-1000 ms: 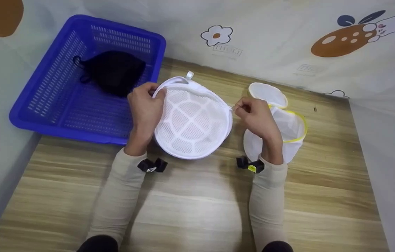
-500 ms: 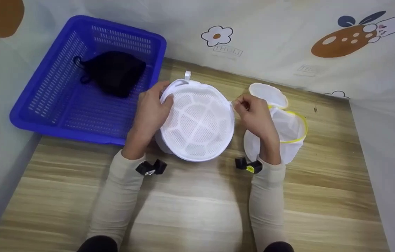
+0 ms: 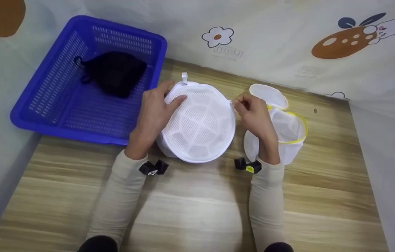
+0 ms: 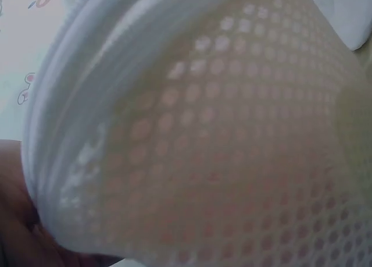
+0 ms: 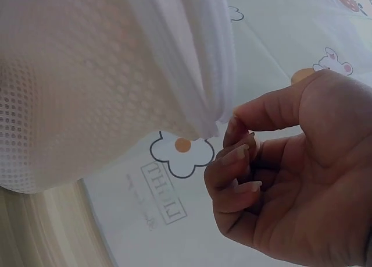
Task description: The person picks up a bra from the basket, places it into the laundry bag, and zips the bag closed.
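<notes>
A round white mesh laundry bag (image 3: 197,122) with a spoke pattern on its lid stands tilted toward me on the table. My left hand (image 3: 153,113) grips its upper left rim, thumb over the lid and fingers behind. At the right edge, my right hand (image 3: 255,113) pinches the end of the zipper band between thumb and forefinger. The right wrist view shows the zipper band (image 5: 206,75) running down to those fingertips, the other fingers curled. Mesh (image 4: 232,133) fills most of the left wrist view, hiding much of that hand.
At the left stands a blue plastic basket (image 3: 19,117) with a black drawstring pouch (image 3: 117,73) in it. Right of the bag, partly behind my right arm, is another white mesh bag (image 3: 293,150) with yellow trim and its lid (image 3: 269,95) folded back. A printed curtain (image 3: 270,38) borders the table.
My left hand has shifted right along the rim, its thumb now reaching over the lid. The bag has turned slightly, and more of its side shows at lower left. The right hand keeps its pinch.
</notes>
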The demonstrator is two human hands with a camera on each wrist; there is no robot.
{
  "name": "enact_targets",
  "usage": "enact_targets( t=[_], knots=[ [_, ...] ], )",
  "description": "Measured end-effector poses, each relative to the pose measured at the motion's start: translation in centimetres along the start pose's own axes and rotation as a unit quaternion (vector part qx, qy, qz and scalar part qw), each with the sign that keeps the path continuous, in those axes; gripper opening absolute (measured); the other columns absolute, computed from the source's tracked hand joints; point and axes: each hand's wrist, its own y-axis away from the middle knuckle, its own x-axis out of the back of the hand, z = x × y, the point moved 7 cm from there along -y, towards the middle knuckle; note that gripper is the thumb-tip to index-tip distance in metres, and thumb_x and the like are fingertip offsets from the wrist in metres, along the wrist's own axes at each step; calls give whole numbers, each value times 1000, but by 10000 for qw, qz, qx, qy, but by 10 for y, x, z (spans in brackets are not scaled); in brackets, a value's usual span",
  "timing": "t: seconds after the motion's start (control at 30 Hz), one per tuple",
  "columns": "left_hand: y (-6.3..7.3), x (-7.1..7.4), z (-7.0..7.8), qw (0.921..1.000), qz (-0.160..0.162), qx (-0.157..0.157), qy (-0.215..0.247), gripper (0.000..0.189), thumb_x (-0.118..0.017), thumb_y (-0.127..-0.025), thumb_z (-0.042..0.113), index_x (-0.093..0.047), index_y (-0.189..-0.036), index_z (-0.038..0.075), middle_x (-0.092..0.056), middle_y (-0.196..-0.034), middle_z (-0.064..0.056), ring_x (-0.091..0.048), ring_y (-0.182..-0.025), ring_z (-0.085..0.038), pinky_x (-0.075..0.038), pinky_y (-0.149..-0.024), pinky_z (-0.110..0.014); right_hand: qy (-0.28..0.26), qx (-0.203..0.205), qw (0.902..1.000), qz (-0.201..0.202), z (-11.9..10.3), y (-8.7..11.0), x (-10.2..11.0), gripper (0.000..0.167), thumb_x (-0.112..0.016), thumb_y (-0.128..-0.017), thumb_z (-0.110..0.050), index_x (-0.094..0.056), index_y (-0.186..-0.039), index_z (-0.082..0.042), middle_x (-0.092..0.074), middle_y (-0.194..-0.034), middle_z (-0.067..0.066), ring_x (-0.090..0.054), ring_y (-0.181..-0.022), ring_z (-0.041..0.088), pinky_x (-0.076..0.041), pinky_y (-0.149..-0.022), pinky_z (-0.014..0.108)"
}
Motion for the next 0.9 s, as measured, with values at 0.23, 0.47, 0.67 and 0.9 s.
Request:
enact_targets(
  t=[0.23,0.47,0.67,0.9],
  knots=[
    [3,-5,3,9994,61,-337,102,35,-77,-81,30,-70,-102,3,-69,-81,-12,-62,-73,-25,-48,-71,-37,-359,10,9993,93,-2,0,0,13,-57,-91,-6,-64,-83,0,-48,-66,3,-43,-60,15,-35,-54,24],
    [2,-8,-1,9974,-84,387,608,34,-79,-78,30,-64,-84,1,-56,-69,-4,-51,-66,-17,-40,-62,-28,-560,96,9983,86,-11,0,-4,13,-57,-92,-6,-64,-83,2,-52,-70,5,-45,-62,13,-37,-55,23],
    [4,-19,-4,9874,-973,1006,732,53,-79,-79,33,-60,-115,0,-66,-87,-12,-58,-76,-21,-45,-66,-32,-637,175,9978,-10,-44,9,1,13,-54,-92,2,-61,-85,11,-53,-73,11,-44,-64,11,-36,-57,21],
    [6,-25,-1,9818,-1532,595,955,26,-74,-83,21,-71,-96,-1,-67,-89,-8,-57,-82,-19,-43,-73,-29,-824,343,9960,20,-44,8,-2,10,-57,-89,5,-62,-82,11,-55,-74,13,-44,-64,12,-35,-57,20]
  ],
)
